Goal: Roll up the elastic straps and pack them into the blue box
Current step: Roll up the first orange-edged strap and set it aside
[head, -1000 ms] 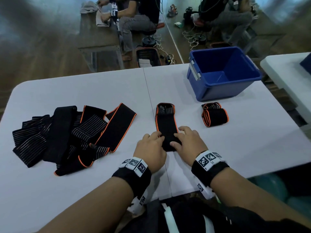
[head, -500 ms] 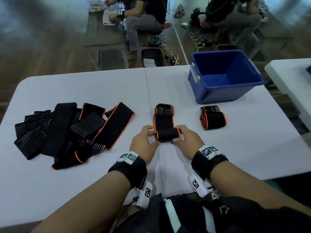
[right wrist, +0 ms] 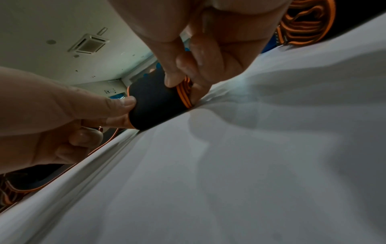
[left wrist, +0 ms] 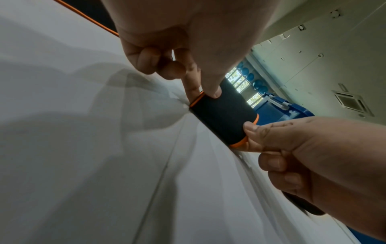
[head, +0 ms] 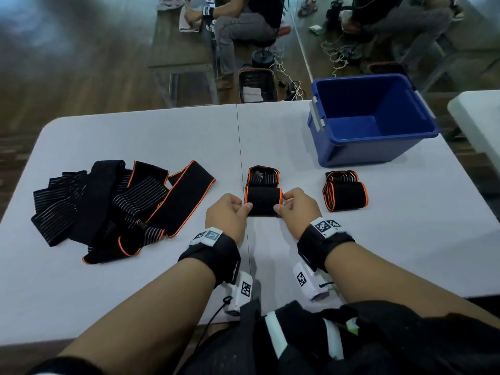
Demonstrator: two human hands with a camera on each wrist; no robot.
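Note:
A black elastic strap with orange edges [head: 263,200] lies mid-table, its near part wound into a thick roll [left wrist: 223,112] [right wrist: 154,105]. My left hand [head: 244,206] pinches the roll's left end between thumb and forefinger. My right hand [head: 280,204] pinches the right end the same way. A short unrolled end with a striped patch [head: 262,175] still lies flat beyond the roll. A finished rolled strap [head: 346,194] rests to the right. The blue box [head: 370,142] stands at the far right, with nothing visible inside.
A loose heap of several unrolled black straps [head: 113,207] covers the table's left half. A second white table [head: 479,120] adjoins at the right. People sit at a bench [head: 178,52] beyond the far edge.
Both hands have rolled the strap away from me toward the far end. The roll has grown thicker and the flat part shorter.

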